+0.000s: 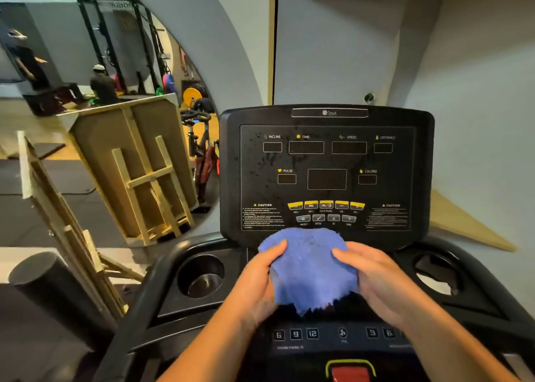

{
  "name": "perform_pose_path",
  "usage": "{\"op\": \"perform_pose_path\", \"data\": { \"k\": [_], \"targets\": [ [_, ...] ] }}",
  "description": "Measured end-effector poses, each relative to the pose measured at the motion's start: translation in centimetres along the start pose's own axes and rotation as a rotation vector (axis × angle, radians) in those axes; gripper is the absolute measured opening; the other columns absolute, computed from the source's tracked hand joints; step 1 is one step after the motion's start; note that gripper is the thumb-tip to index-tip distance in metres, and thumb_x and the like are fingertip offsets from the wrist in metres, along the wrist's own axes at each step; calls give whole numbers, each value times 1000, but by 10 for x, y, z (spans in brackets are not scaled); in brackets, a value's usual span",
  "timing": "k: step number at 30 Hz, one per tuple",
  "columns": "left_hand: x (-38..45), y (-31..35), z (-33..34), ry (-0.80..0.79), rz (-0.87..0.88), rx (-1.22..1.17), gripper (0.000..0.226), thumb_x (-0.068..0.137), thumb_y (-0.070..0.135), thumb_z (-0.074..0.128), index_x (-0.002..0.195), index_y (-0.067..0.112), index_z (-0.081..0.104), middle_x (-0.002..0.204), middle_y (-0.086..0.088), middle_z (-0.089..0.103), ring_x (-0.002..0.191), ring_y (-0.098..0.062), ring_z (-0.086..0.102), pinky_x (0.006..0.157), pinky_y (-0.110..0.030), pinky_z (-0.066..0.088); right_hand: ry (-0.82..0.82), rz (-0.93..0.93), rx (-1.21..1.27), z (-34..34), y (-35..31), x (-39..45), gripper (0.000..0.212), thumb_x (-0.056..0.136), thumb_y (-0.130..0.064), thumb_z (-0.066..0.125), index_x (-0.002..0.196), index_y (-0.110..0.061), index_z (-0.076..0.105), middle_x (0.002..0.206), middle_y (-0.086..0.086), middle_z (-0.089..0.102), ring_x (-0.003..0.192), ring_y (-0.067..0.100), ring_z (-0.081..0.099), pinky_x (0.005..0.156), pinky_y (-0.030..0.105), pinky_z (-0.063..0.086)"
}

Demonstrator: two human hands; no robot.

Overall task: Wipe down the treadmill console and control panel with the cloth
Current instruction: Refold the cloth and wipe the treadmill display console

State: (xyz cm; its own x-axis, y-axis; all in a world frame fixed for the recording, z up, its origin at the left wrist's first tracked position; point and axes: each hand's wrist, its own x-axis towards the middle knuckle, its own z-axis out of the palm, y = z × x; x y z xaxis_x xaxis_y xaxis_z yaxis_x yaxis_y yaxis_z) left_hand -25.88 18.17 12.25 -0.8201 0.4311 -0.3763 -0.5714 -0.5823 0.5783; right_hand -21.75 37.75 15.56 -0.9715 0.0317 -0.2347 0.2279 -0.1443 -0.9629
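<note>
The cloth (pixel 308 268), one blue rag, hung between two hands just below the treadmill console (pixel 327 173). The left hand (pixel 260 280) and right hand (pixel 373 277) each gripped an edge. On the console sat five yellow buttons (pixel 326 205) and four grey ones (pixel 326 218). Two cup holders (pixel 199 276) flanked the hands.

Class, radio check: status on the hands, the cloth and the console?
Left hand and right hand both grip blue cloth. Cloth held below console. Droplets visible on its screen. Nothing in the way.
</note>
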Motion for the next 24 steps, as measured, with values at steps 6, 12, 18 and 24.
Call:
{"op": "perform_pose_path", "data": {
  "k": [6, 12, 18, 24],
  "targets": [
    [0, 67, 30, 301, 808, 411, 21, 108, 20, 45, 111, 28, 65, 97, 1, 73, 95, -6, 69, 82, -21, 53, 196, 59, -88, -33, 3, -5, 22, 98, -18, 57, 111, -5, 69, 100, 13, 79, 92, 36, 74, 84, 46, 56],
    [88, 99, 36, 611, 1179, 1697, 59, 102, 22, 35, 159, 19, 26, 170, -8, 13, 157, -33, -1, 127, -53, 4, 197, 103, -50, -62, 9, -22, 21, 97, -12, 56, 109, 1, 68, 97, 21, 78, 86, 43, 73, 76, 47, 53],
    [132, 69, 40, 782, 1154, 1898, 68, 101, 37, 31, 162, 13, 14, 170, -15, 6, 156, -39, -4, 126, -56, 3, 180, 196, -22, -111, 18, -38, 20, 94, -4, 57, 108, 7, 67, 95, 29, 75, 73, 44, 74, 71, 43, 51],
    [126, 26, 6, 647, 1140, 2084, 67, 103, 43, 28, 163, 20, 8, 171, -10, 3, 157, -33, -6, 127, -53, 3, 195, 243, -3, -127, 28, -44, 23, 96, -7, 55, 110, 7, 67, 97, 28, 75, 83, 48, 73, 72, 47, 50]
  ]
}}
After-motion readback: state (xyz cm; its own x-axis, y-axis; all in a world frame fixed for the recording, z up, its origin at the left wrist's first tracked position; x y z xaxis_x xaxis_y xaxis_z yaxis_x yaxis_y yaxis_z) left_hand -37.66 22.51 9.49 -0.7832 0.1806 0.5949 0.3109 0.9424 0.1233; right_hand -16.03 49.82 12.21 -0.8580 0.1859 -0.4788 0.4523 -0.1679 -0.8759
